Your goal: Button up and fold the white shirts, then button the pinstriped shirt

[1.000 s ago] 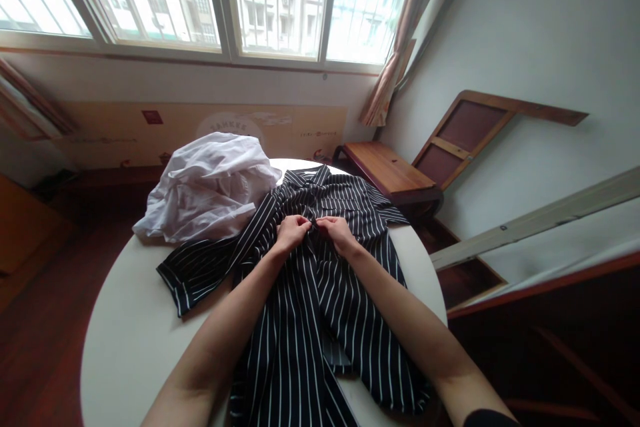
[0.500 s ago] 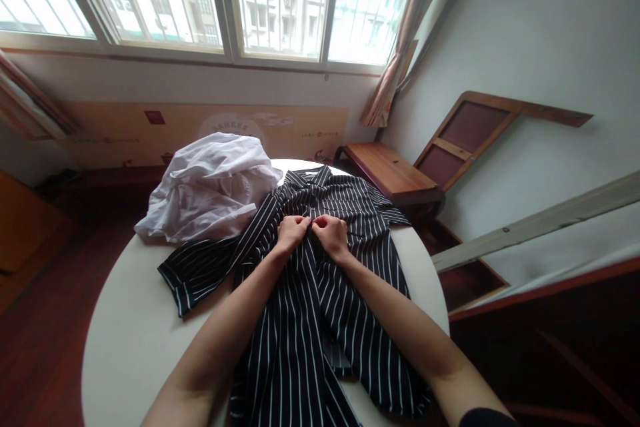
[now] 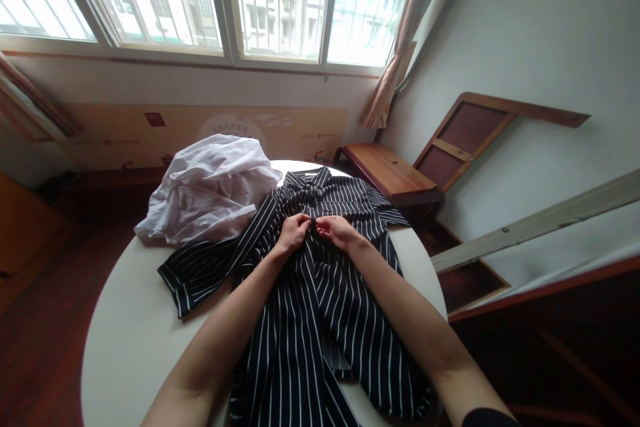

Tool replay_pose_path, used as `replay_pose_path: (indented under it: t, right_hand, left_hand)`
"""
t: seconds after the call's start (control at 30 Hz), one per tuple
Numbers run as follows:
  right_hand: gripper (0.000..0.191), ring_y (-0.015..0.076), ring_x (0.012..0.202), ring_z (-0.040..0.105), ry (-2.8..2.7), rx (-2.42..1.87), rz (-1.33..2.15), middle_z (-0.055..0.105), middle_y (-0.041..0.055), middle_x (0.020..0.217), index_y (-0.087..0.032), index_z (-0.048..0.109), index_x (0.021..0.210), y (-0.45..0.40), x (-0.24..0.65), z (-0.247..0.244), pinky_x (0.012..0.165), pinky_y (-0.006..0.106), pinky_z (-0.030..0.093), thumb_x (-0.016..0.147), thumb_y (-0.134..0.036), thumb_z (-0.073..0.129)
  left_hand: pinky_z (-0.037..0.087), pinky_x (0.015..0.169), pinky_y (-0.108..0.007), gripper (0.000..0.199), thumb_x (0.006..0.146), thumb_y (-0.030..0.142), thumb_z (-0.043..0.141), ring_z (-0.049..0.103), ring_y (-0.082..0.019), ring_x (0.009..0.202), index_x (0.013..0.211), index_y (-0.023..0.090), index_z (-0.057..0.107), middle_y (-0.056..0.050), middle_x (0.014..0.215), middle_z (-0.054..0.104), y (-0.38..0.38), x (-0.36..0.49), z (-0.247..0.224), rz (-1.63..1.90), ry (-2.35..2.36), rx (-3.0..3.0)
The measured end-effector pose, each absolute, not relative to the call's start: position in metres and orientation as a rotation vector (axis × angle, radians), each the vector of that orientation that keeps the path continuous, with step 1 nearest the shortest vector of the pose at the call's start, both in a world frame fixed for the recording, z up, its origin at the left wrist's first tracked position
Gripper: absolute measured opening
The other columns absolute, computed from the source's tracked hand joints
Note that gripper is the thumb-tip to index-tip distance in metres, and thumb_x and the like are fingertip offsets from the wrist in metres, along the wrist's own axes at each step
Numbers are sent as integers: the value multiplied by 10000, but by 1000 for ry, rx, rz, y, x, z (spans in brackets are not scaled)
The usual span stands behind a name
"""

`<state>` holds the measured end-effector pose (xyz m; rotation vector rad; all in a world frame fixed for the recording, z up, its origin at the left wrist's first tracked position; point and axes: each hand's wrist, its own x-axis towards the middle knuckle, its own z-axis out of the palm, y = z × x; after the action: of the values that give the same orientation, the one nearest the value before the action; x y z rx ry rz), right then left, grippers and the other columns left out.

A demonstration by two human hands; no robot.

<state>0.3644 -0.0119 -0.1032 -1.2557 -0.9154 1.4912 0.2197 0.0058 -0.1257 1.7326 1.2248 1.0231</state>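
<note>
A black shirt with white stripes (image 3: 285,333) lies spread on a round white table (image 3: 125,320), its collar toward the window. My left hand (image 3: 293,232) pinches the front edge of the shirt near mid-chest. Just to its right, my right hand (image 3: 339,232) also pinches the front edge, its fingertips close to those of the left. A small dark bit of cloth shows between the two hands; whether a button is there is too small to tell. The shirt's left-lying sleeve (image 3: 200,273) stretches out over the table.
A heap of white cloth (image 3: 210,190) sits on the table at the back left, touching the striped sleeve. Behind the table are a wooden bench (image 3: 390,170) and a barred window (image 3: 280,7). A pale rail (image 3: 540,220) runs along the right.
My right hand has turned and shifted slightly right, its fingers now stretched more toward the left hand. A small gap has opened between the fingertips. The left hand has hardly moved.
</note>
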Motion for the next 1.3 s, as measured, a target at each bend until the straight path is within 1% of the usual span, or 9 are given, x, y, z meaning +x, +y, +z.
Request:
replay_pose_path:
  t: [0.27, 0.37, 0.5, 0.63, 0.73, 0.83, 1.07, 1.17, 1.3]
  right_hand:
    - [211, 178, 873, 608, -1717, -1497, 731, 658, 76, 936, -150, 637, 946, -70, 374, -80, 823, 361, 499, 782, -282, 628]
    - [408, 262, 1225, 431, -2184, -1378, 350, 529, 127, 1275, -171, 578, 1159, -126, 372, -74, 1029, 475, 335, 818, -395, 583]
    - [768, 295, 1361, 231, -2573, -1352, 326, 299, 163, 1467, -141, 309, 1410, -186, 372, -83, 1095, 495, 231, 789, -504, 578]
    - [616, 305, 1278, 359, -2560, -1520, 247, 403, 153, 1396, -156, 388, 1354, -214, 372, -96, 1042, 483, 312, 806, -356, 582]
    - [288, 250, 974, 555, -2522, -1662, 156, 607, 113, 1061, -162, 593, 1042, -222, 370, -97, 862, 418, 443, 788, -82, 483]
    - [282, 187, 739, 558, -2439, -1742, 249, 612, 72, 832, -154, 579, 807, -227, 380, -78, 687, 327, 454, 703, 38, 401]
    - [247, 105, 533, 525, -2266, -1424, 1415, 606, -18, 644, -193, 565, 825, -238, 420, 3, 548, 227, 420, 755, -36, 388]
    - [118, 141, 706, 560, -2412, -1396, 1051, 621, 17, 805, -202, 587, 899, -245, 399, -1, 679, 275, 439, 797, -183, 529]
    - [385, 207, 841, 536, -2711, -1235, 581, 587, 54, 925, -193, 574, 930, -249, 365, -39, 739, 331, 436, 698, -473, 701]
  left_hand:
    - [427, 875, -322, 238, 849, 183, 459, 563, -211, 995, 1016, 167, 629, -91, 1030, 642, -3, 213, -122, 1001, 1613, 2102]
    - [347, 1001, -341, 356, 901, 190, 338, 498, -197, 1156, 1170, 195, 572, -70, 1201, 600, -10, 212, -121, 903, 1428, 2313]
    - [139, 1115, -462, 460, 903, 412, 367, 278, -231, 1356, 1322, 244, 456, -35, 1437, 396, -10, 212, -125, 438, 1214, 2537]
    - [62, 1116, -508, 693, 846, 592, 362, 130, -261, 1405, 1425, 217, 293, -60, 1514, 214, 3, 211, -125, 226, 1197, 2574]
    - [45, 1119, -500, 692, 854, 576, 352, 104, -253, 1410, 1439, 219, 257, -59, 1520, 186, 16, 210, -122, 155, 1188, 2572]
    - [30, 1125, -475, 666, 866, 528, 358, 106, -237, 1411, 1445, 222, 237, -50, 1523, 175, 26, 206, -121, 112, 1143, 2585]
    - [133, 1128, -341, 724, 851, 584, 368, 171, -213, 1398, 1433, 165, 269, -76, 1514, 220, 31, 196, -123, 267, 1074, 2580]
    - [246, 1076, -325, 558, 887, 459, 391, 317, -214, 1328, 1354, 153, 401, -101, 1446, 363, 14, 197, -110, 477, 1107, 2621]
    - [353, 911, -357, 315, 917, 323, 354, 530, -209, 980, 918, 180, 634, -97, 975, 623, -39, 193, -86, 585, 862, 2785]
